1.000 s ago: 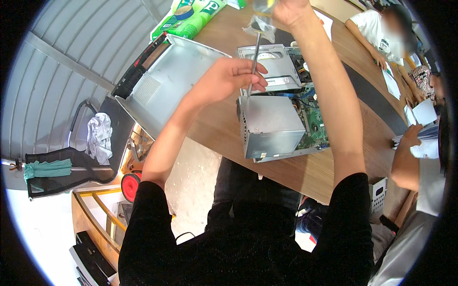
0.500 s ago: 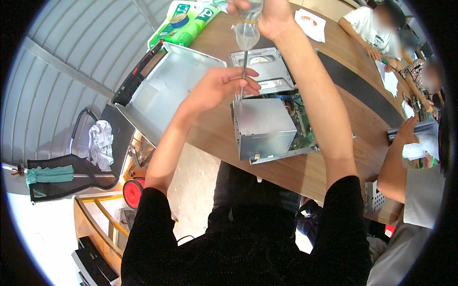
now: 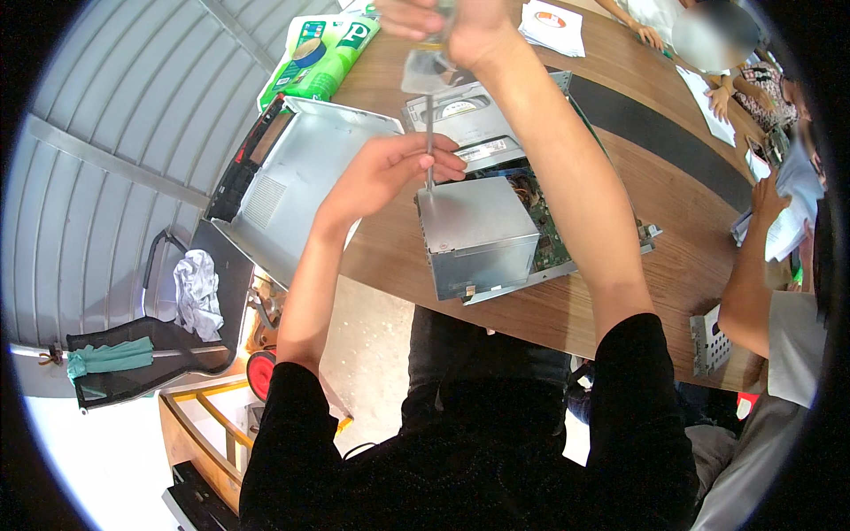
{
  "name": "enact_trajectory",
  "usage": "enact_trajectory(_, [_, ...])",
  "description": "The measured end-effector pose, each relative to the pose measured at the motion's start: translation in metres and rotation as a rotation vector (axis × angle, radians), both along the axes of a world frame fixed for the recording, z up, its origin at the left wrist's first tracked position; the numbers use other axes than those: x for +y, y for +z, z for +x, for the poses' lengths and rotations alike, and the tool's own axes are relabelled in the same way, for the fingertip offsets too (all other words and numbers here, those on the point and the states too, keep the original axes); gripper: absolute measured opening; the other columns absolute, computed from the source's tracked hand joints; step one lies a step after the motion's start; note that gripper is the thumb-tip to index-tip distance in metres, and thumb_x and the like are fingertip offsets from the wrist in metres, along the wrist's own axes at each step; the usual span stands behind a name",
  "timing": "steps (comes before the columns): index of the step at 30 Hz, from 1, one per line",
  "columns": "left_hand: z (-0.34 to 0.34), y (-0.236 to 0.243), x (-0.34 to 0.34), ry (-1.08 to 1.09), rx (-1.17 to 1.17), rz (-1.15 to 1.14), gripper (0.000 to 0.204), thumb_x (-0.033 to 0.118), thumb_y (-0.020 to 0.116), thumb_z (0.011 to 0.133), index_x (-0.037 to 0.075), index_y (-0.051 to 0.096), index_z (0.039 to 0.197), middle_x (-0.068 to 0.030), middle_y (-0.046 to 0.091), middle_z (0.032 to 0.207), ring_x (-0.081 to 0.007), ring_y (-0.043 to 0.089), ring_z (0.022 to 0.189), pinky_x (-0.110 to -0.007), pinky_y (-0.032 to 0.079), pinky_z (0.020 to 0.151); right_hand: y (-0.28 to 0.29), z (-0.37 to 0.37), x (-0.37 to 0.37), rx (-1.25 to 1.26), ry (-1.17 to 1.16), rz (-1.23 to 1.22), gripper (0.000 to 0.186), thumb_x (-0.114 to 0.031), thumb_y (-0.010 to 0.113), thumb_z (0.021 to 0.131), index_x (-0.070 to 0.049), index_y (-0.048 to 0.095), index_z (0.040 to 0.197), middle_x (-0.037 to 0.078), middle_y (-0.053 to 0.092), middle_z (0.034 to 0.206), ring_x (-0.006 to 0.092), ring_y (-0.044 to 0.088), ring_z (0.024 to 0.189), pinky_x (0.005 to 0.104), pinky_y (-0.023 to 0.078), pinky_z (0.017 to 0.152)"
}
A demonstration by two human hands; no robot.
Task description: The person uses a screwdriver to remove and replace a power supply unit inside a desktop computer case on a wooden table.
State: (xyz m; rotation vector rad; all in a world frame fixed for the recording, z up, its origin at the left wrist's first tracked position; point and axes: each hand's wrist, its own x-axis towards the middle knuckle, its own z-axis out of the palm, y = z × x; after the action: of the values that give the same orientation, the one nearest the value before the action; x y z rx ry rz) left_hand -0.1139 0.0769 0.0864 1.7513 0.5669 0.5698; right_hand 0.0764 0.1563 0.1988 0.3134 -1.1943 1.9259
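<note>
My right hand [image 3: 474, 35], blurred near the top edge, is closed around the clear, bulb-shaped handle of a long-shafted screwdriver [image 3: 429, 124]. The thumb and fingers of my left hand [image 3: 381, 173] guide its thin metal shaft lower down. The tip meets the far left edge of a silver metal box [image 3: 478, 217] in an opened computer case; the exact contact is too small to make out. Beside the box are a green circuit board [image 3: 551, 243] and wires, partly hidden by my right forearm. Behind it lies a silver drive [image 3: 460, 111].
A detached metal cover [image 3: 323, 146] with a black and red front lies left on the wooden table [image 3: 390, 252]. Behind it is a green package [image 3: 323, 57]. Papers [image 3: 553, 26] lie at the back. People sit along the right, near a perforated metal part [image 3: 711, 343].
The view has shifted slightly, moving the scene within the picture. My right hand has turned on the handle, its fingers now farther left; my left hand stays at the shaft.
</note>
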Motion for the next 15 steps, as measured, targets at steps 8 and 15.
enact_trajectory(8, [0.005, 0.013, -0.005, 0.266, 0.015, 0.044, 0.030, 0.011, 0.060, 0.099, -0.006, 0.060, 0.123, -0.0159, 0.072, 0.106, -0.0228, 0.072, 0.097, -0.034, 0.057, 0.084, 0.029, -0.045, -0.043, -0.517, -1.079, 0.200, 0.031, -0.029, 0.045, 0.098, -0.005, 0.063, 0.104, 0.015, 0.070, 0.077, 0.0275, 0.067, 0.071, 0.0390, 0.053, 0.059])
enact_trajectory(15, [0.002, 0.023, 0.003, 0.148, 0.034, 0.016, 0.027, 0.013, 0.057, 0.100, -0.006, 0.062, 0.120, -0.0143, 0.073, 0.103, -0.0218, 0.072, 0.092, -0.032, 0.056, 0.081, 0.018, -0.027, 0.016, -0.171, 0.262, 0.124, 0.032, -0.027, 0.047, 0.095, -0.008, 0.055, 0.118, 0.011, 0.068, 0.073, 0.0233, 0.066, 0.065, 0.0364, 0.053, 0.057])
